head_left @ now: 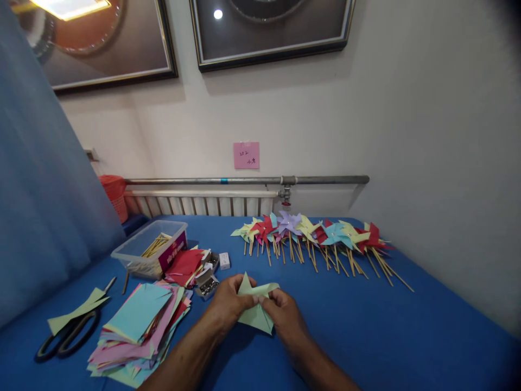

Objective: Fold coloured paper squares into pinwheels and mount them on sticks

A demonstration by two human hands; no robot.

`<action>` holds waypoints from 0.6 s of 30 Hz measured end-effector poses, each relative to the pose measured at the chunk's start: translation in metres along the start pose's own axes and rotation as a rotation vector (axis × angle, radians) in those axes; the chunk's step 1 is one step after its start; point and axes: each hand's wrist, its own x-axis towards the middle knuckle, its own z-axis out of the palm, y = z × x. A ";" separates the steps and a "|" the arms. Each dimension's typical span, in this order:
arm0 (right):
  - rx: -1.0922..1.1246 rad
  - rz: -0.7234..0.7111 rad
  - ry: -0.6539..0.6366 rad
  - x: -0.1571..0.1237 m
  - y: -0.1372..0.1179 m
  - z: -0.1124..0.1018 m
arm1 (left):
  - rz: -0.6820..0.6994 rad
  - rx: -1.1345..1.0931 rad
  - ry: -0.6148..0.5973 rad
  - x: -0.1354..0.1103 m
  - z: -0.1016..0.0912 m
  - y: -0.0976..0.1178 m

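Between my two hands is a pale green paper pinwheel (257,317), partly folded, with its corners bent toward the middle. My left hand (230,298) grips it from the left, the thumb pressed near its centre. From the right, my right hand (285,315) pinches a curled flap, its thumb close to the left thumb. The fingertips hide the pinwheel's centre. Just left of my left hand, small open boxes of metal pins (207,285) stand on the blue table (325,336). A stack of coloured paper sheets (140,312) lies nearer, by my left forearm.
Finished pinwheels on sticks (288,224) lie in a row along the back right. A clear plastic box (179,239) holds wooden sticks. Black-handled scissors (77,331) lie at far left under a paper strip (79,310). A blue curtain (44,179) hangs left; a radiator (195,203) runs behind.
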 end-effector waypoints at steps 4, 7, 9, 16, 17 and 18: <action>0.006 -0.005 0.003 0.000 -0.001 -0.001 | 0.007 0.001 0.014 0.000 0.000 0.001; 0.013 -0.007 0.004 -0.003 -0.004 -0.001 | 0.009 -0.005 0.014 0.000 0.000 -0.001; 0.018 -0.004 0.001 -0.005 -0.007 0.000 | 0.007 -0.009 0.014 0.001 0.001 -0.002; 0.104 -0.046 0.014 -0.008 -0.014 0.000 | 0.038 -0.009 0.065 0.004 -0.003 -0.011; 0.128 -0.055 0.029 -0.007 -0.015 0.000 | 0.039 -0.007 0.069 0.005 -0.004 -0.012; 0.150 -0.062 0.045 -0.005 -0.016 -0.001 | 0.039 -0.003 0.072 0.005 -0.004 -0.013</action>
